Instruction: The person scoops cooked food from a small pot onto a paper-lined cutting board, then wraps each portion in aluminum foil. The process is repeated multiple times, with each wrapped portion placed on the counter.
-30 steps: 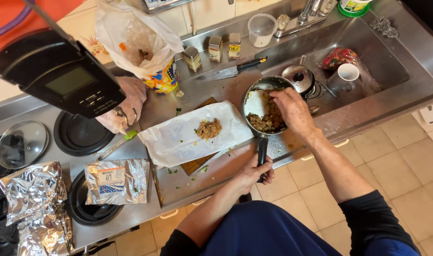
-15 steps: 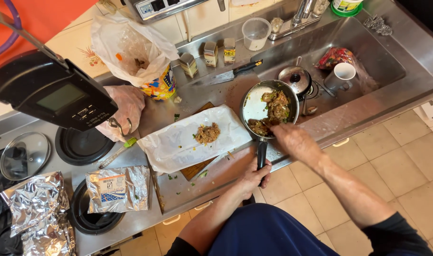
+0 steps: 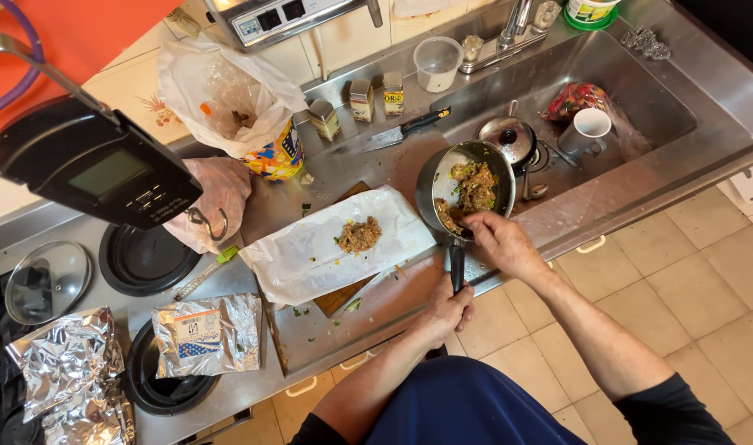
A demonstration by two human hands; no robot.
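Since a second ago, the right hand (image 3: 498, 244) has come out of the middle of the small frying pan (image 3: 467, 188) and now sits at its near rim, fingers curled and dipped into the chopped brown-and-green filling (image 3: 473, 186); whether they pinch any of it cannot be told. Tilted more toward the person now, the pan shows its pale bare bottom on the left side.

Steel tabletop (image 3: 376, 305) runs across the view, with the sink (image 3: 640, 91) sunk into its right end. Left of the pan, a white sheet of paper (image 3: 310, 247) lies over a wooden cutting board (image 3: 337, 295), with a small mound of the same filling (image 3: 360, 236) near its middle. Beside the sheet, a white plastic bag (image 3: 228, 91) stands open over a colourful tin. Foil packets (image 3: 207, 334) rest at the lower left on a dark round burner plate (image 3: 158, 387).

Below the pan, the left hand (image 3: 449, 309) is wrapped tight around the black pan handle (image 3: 457, 265), holding the pan over the tabletop's front edge, just left of the sink. Behind the pan lie a knife (image 3: 405, 128) and three small spice jars (image 3: 361, 100). A white mug (image 3: 589, 130) lies in the sink.
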